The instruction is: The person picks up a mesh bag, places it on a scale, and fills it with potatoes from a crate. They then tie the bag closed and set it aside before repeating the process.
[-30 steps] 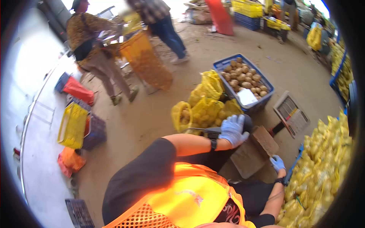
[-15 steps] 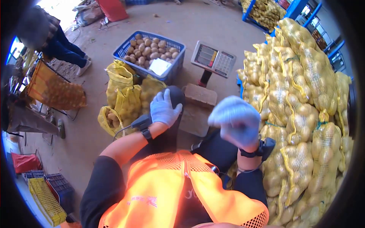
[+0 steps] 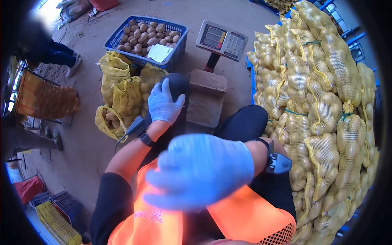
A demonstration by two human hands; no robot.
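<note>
My left hand (image 3: pixel 165 103), in a pale glove, lies on my left knee with its fingers spread. It holds nothing. Gloved as well, my right hand (image 3: pixel 204 169) hangs before the chest of my orange vest (image 3: pixel 157 222), smeared by motion, fingers stretched out to the left and nothing visible in them. Yellow mesh bags of potatoes (image 3: pixel 126 98) stand beside my left knee, the nearest one with its mouth open. Behind them is a blue crate (image 3: pixel 173 55) of potatoes with white paper (image 3: pixel 159 52) on top. A digital scale (image 3: pixel 221 40) stands ahead, a brick-like block (image 3: pixel 208 81) on its platform (image 3: pixel 204 108).
Filled yellow mesh sacks (image 3: pixel 310 106) are piled high on my right. On the left, a person (image 3: pixel 57 51) stands near an orange mesh sack (image 3: pixel 49 96) on a frame. A yellow crate (image 3: pixel 57 222) and a red bag (image 3: pixel 29 189) lie at lower left.
My right hand has swung from above my right leg to the left, in front of my chest, its fingers now extended. My left hand stays on the knee. The view has tilted down slightly.
</note>
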